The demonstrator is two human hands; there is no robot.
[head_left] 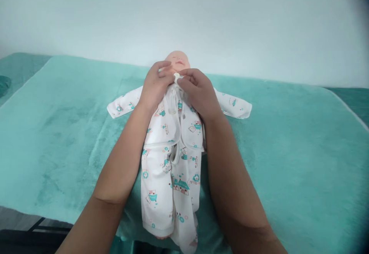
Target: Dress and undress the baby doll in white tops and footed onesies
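A baby doll [179,57] lies on its back, head at the far end. It wears a white printed jacket [164,127] whose sleeves stretch out to both sides, and matching trousers [157,184]. At the neck, my left hand [155,84] pinches one side of the jacket's collar [177,76]. My right hand [201,92] grips the other side with thumb and forefinger, close to the left fingertips. Below my hands the jacket's front edges hang apart over the belly. What exactly lies between the fingertips is partly hidden.
A light green plush blanket [288,150] covers the table under the doll, with a darker green cloth [23,67] showing at the far left and right. A pale wall [184,19] rises behind. Dark objects [29,240] stand below the table's front edge at the left.
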